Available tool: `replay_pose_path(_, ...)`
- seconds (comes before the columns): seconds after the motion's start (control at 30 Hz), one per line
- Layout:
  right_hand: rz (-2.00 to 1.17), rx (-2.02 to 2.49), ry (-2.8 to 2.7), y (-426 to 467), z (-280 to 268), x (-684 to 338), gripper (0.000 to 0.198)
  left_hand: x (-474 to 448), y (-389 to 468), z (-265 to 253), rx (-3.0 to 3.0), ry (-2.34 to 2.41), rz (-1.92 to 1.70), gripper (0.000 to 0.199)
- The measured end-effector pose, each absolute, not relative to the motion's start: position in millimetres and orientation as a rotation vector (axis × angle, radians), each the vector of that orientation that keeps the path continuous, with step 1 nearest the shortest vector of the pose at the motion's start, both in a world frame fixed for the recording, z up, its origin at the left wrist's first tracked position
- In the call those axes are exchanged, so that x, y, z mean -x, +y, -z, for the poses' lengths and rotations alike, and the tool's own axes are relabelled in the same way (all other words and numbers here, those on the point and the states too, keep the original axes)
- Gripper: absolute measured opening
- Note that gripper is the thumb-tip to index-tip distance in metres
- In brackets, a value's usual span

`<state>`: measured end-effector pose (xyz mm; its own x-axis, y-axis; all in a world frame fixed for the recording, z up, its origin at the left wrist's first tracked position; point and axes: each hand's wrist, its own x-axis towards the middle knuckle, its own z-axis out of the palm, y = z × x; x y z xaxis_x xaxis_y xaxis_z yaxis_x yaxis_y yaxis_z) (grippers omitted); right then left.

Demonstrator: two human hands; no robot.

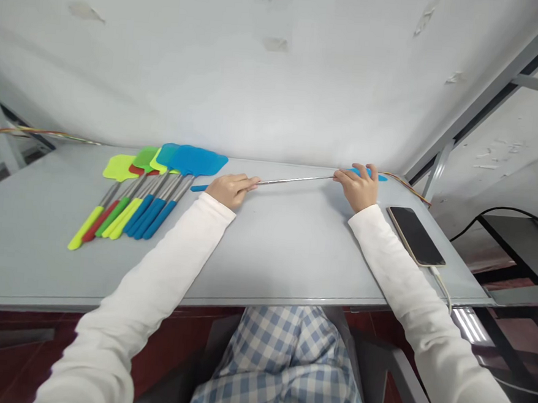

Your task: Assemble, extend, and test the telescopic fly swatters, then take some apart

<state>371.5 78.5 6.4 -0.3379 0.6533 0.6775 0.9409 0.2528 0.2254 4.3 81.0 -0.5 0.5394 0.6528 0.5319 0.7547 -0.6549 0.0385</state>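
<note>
Left hand (230, 191): curled closed over the handle end of the blue swatter, thumb and fingers pinching near where its metal rod (296, 179) emerges.
Right hand (358, 186): well apart from the left one, thumb and fingertips pinching the rod's far end, other fingers raised.
Blue swatter: spans the gap between the hands; its handle tip (199, 188) sticks out left of the left hand, its blue head (382, 179) shows behind and right of the right hand.
Rod handling: any pull or push is probably best made straight along the metal, evenly from both ends, since a sideways load could bend so thin a shaft.
Pinch point: likely surer on the metal than on the flat head, which might flex or twist.
Hidden grip: most of the handle lies under the left palm, and the right fingers cover much of the head, so its tilt is hard to judge.
Swatter row (139, 214): left of the left hand, heads overlapping, so I cannot count them surely; their bare shafts look shorter than the held rod.
Phone (416, 236): just beside the right sleeve (376, 243), screen dark, its white cable (442, 286) partly lost past the table edge.
Wires (408, 185): beyond the right hand, blurred.
</note>
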Motion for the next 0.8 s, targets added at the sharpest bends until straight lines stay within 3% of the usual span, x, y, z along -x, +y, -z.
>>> replay_pose_path(0.37,0.748,1.478,-2.126,64.8,-10.8,-349.3,0.028,-22.6,64.2,-7.4,2.608,-1.389,0.792,0.037)
replay_pose_path(0.8,0.611,1.182,-2.547,39.2,-3.6,-285.8,0.037,-65.6,42.4,1.4,2.606,-1.233,0.718,0.029)
